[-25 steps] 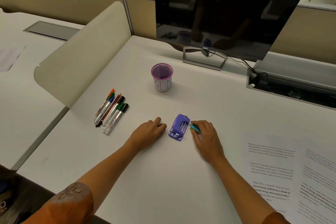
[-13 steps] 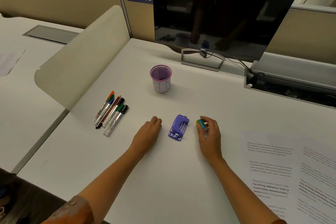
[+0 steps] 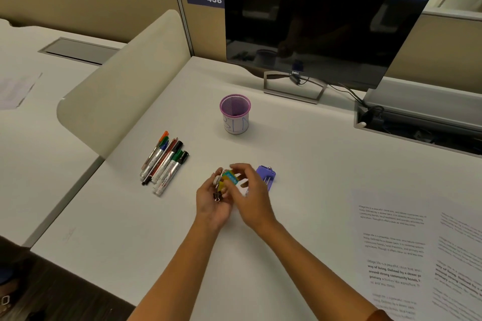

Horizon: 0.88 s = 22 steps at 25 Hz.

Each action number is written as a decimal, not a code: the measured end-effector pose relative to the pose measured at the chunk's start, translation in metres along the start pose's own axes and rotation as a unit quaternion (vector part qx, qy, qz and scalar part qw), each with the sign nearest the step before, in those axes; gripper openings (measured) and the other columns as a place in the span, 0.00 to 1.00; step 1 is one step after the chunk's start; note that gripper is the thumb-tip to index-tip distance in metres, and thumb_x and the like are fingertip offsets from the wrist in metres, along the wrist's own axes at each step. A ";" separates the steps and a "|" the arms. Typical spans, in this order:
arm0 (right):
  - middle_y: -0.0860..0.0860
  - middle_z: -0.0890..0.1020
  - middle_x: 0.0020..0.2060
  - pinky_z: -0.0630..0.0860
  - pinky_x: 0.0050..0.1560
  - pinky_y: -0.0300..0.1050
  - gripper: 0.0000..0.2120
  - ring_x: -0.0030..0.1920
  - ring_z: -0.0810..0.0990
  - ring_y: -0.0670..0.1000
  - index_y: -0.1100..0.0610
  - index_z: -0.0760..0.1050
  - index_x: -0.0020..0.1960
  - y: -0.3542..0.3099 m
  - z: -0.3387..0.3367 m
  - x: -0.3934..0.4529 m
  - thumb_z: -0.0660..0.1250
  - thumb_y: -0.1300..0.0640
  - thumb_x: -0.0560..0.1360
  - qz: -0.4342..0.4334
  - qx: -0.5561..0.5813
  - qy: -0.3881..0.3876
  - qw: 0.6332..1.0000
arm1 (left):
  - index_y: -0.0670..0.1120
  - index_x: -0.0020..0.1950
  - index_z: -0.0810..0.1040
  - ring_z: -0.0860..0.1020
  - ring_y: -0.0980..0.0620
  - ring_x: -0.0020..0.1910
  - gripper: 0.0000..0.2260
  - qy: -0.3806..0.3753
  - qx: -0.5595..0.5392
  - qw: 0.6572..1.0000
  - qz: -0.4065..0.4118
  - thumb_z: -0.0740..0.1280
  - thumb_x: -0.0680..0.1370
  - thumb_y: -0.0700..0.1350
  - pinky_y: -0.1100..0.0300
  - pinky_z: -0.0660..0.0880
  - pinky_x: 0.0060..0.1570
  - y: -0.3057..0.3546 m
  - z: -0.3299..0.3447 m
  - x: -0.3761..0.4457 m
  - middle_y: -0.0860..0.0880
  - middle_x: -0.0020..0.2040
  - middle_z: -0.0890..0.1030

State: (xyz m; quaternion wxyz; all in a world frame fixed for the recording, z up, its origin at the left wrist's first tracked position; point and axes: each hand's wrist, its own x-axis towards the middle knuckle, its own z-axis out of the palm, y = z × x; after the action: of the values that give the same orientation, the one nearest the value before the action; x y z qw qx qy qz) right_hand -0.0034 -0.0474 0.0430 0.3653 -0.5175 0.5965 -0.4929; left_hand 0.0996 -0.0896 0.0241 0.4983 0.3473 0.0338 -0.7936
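Lifted from the desk [image 3: 300, 164], my right hand [image 3: 254, 198] pinched the teal binder clip [image 3: 230, 177] over small clips [image 3: 218, 186] cupped in my left hand [image 3: 212, 207]; collection was continuing.

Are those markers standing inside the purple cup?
No, the markers lie flat in a bunch on the desk, left of the purple cup and apart from it.

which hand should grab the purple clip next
Right, probably. The right hand is next to the purple clip once it lets go of the teal clip; the left hand is farther off and already cupping small clips.
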 end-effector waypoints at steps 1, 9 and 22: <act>0.40 0.79 0.52 0.73 0.52 0.31 0.12 0.55 0.76 0.42 0.43 0.74 0.58 -0.001 0.008 -0.003 0.70 0.53 0.76 -0.014 -0.035 -0.010 0.999 | 0.44 0.51 0.80 0.77 0.51 0.34 0.08 0.007 -0.009 1.000 -0.002 0.62 0.82 0.44 0.61 0.74 0.38 -0.004 0.001 -0.001 0.45 0.42 0.80; 0.42 0.80 0.54 0.71 0.60 0.38 0.09 0.60 0.73 0.43 0.50 0.78 0.56 -0.003 0.019 -0.007 0.68 0.50 0.77 -0.151 -0.153 -0.019 0.976 | 0.45 0.49 0.86 0.83 0.47 0.42 0.14 0.020 -0.065 0.997 0.030 0.62 0.82 0.49 0.52 0.81 0.47 -0.003 0.000 0.000 0.44 0.41 0.83; 0.45 0.77 0.52 0.72 0.59 0.48 0.07 0.56 0.71 0.48 0.53 0.74 0.57 0.100 -0.107 0.004 0.63 0.59 0.80 0.014 -0.169 0.273 0.947 | 0.46 0.33 0.74 0.74 0.48 0.34 0.18 0.332 0.328 0.819 0.334 0.65 0.80 0.54 0.56 0.73 0.37 0.190 0.000 0.052 0.48 0.34 0.76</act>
State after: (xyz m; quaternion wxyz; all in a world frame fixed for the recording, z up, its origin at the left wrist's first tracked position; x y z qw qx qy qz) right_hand -0.1309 -0.0315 -0.0270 0.1030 -0.4091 0.7549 -0.5022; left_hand 0.2406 -0.2246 0.0494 0.5478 0.7226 -0.1834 -0.3796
